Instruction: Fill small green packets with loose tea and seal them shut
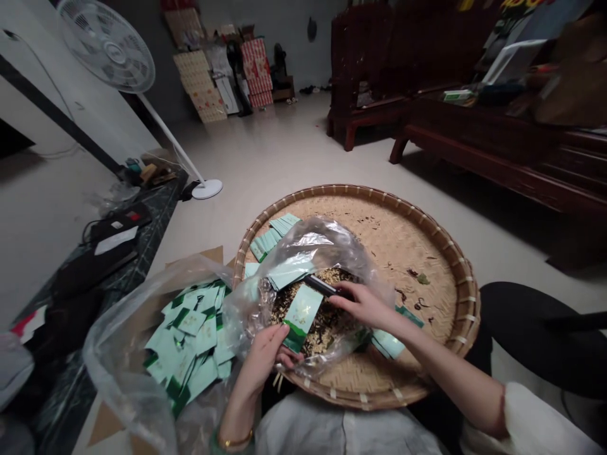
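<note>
My left hand grips a flat green-and-white sachet upright by its lower end. My right hand holds a slim black tool against the sachet's upper edge. Below both hands, a clear plastic bag holds loose dried tea leaves and lies open on a round woven bamboo tray. Several more sachets lie stacked on the tray. A larger heap of sachets fills a second clear bag at the left.
A white standing fan rises at the far left. A dark wooden bench runs along the right. Stacked patterned boxes lean at the back wall. A dark low table with black items stands left.
</note>
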Demonstrator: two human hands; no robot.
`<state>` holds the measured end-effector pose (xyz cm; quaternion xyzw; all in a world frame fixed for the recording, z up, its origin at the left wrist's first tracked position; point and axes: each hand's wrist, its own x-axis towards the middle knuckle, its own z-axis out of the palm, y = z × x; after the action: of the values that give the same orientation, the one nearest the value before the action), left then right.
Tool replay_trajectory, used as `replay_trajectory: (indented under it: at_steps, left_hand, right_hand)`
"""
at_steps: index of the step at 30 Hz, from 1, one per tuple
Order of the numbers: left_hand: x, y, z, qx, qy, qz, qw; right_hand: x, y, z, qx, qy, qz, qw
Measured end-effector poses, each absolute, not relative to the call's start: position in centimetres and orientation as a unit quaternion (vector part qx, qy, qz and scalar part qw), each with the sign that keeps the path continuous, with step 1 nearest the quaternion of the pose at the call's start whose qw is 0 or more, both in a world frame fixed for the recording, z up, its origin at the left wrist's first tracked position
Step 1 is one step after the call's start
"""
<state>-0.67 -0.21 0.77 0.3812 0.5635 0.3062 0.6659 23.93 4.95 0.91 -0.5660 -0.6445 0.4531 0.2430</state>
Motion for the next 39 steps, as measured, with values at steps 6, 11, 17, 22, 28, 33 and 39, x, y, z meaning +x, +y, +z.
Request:
replay_trajectory:
  at_steps: [6, 11, 17, 22, 28, 33, 39]
  left_hand:
    - [-1.0, -0.3, 0.9, 0.402, 0.559, 0.268, 0.674]
    - [0.1, -0.2, 1.7, 0.439, 0.534, 0.236, 0.683]
    - [-0.3, -0.4, 1.4, 0.423, 0.525, 0.267, 0.688]
    - [-1.7, -0.6, 1.0, 0.287, 0.469, 0.576, 0.605]
    - [-1.7, -0.4, 1.5, 0.248, 0.44, 0.646, 0.572]
    - [-1.3, -0.4, 1.4, 0.254, 0.472, 0.612, 0.582]
    - [-0.8, 0.4, 1.2, 0.249, 0.504, 0.594, 0.575]
  right_hand:
    - [24.6, 5.0, 1.0, -0.607, -0.717, 0.242, 0.242]
    - [21.3, 4.3, 1.8, -0.507, -0.715, 0.363, 0.317]
    - [20.0, 5.1, 1.5, -0.473, -0.649, 0.458, 0.382]
    - [19.0, 7.1, 2.1, -0.494, -0.689, 0.413, 0.333]
    - [14.4, 9.7, 1.7, -0.474, -0.846, 0.144, 0.196]
    - [13.8, 11.5, 0.8, -0.45, -0.867, 0.149, 0.153]
    - [15.4, 11.3, 0.6, -0.468, -0.852, 0.153, 0.177]
